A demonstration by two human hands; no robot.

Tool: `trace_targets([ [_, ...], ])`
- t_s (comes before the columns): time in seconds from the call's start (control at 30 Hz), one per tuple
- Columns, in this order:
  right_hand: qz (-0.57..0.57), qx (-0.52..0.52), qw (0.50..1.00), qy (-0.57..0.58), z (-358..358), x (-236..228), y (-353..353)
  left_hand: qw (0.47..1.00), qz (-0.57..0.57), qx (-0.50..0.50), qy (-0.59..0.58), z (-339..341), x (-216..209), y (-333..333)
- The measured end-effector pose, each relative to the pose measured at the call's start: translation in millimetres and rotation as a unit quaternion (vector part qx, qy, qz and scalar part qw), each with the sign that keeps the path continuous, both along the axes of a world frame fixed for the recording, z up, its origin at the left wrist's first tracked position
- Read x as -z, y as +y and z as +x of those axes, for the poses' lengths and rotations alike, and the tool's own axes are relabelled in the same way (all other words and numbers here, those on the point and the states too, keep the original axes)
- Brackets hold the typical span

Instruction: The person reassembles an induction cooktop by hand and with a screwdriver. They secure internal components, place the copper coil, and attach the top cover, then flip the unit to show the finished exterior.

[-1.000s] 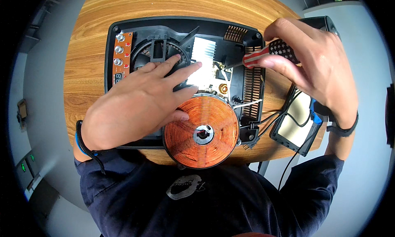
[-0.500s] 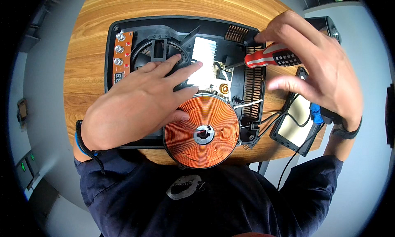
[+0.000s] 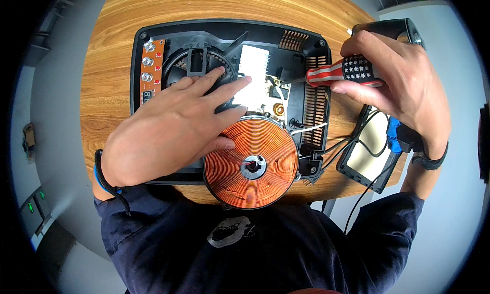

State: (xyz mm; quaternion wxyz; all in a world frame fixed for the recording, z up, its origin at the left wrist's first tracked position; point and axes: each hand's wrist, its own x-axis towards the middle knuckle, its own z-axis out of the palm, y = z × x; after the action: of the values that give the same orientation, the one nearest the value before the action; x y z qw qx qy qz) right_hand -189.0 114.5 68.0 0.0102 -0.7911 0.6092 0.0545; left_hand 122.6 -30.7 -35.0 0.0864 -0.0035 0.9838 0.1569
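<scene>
My right hand (image 3: 393,82) is closed around the handle of a screwdriver (image 3: 347,72), red and white striped with white stars on black. Its shaft points left, and the tip reaches the circuit board (image 3: 278,97) beside a bright metal heat sink (image 3: 252,72). My left hand (image 3: 178,120) lies with fingers spread over the black fan (image 3: 178,72) and the heat sink's edge. Its thumb rests on the round copper coil (image 3: 250,187), which overlaps the near edge of the black housing (image 3: 245,27) of an opened induction cooker. An orange button board (image 3: 149,69) sits at the housing's left.
The wooden table (image 3: 168,5) curves around the housing. At the right lies a black-framed, pale panel (image 3: 365,141) with black cables (image 3: 352,136) across it. A dark cylindrical object (image 3: 408,31) stands behind my right hand. White wires (image 3: 309,129) run from the coil.
My right hand has gone from loose, spread fingers to a grip around the screwdriver handle. The handle has shifted slightly right. My left hand has stayed in place.
</scene>
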Motion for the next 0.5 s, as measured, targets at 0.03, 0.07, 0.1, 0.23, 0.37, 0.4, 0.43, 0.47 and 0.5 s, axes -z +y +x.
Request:
trace_targets([
  [0.03, 0.011, 0.007, 1.0, 0.021, 1.4, -4.5, 0.8, 1.0, 0.0, 0.0, 0.0, -0.3, -0.4, 0.0],
  [0.07, 0.013, 0.004, 0.999, 0.033, 0.7, -5.5, 1.4, 1.0, 0.0, 0.001, 0.001, -0.8, -0.5, -0.1],
  [0.1, 0.015, 0.002, 0.999, 0.044, 0.1, -6.6, 1.9, 1.0, 0.003, 0.002, 0.001, -1.2, -0.8, -0.6],
  [0.23, -0.015, -0.037, 0.999, 0.032, -4.2, -1.8, -0.4, 1.0, 0.011, -0.003, 0.0, 0.1, -1.1, -0.5],
  [0.37, -0.01, -0.023, 0.999, 0.026, 0.1, -6.5, 1.6, 1.0, 0.016, -0.004, 0.001, 0.6, -0.2, -1.2],
  [0.4, -0.006, -0.019, 0.999, 0.025, 0.3, -8.4, 1.4, 1.0, 0.015, -0.005, 0.002, 1.0, 0.1, -1.0],
  [0.43, 0.0, -0.015, 1.0, 0.023, -1.5, -10.2, 1.3, 1.0, 0.014, -0.008, 0.001, 1.5, 0.6, -0.6],
  [0.47, -0.005, -0.002, 1.0, 0.018, -3.9, -12.0, 4.7, 1.0, 0.013, -0.004, 0.004, 0.6, 0.4, -1.1],
  [0.5, -0.009, 0.01, 1.0, 0.012, -6.3, -13.7, 7.9, 1.0, 0.014, -0.001, 0.005, -0.1, -0.1, -1.6],
])
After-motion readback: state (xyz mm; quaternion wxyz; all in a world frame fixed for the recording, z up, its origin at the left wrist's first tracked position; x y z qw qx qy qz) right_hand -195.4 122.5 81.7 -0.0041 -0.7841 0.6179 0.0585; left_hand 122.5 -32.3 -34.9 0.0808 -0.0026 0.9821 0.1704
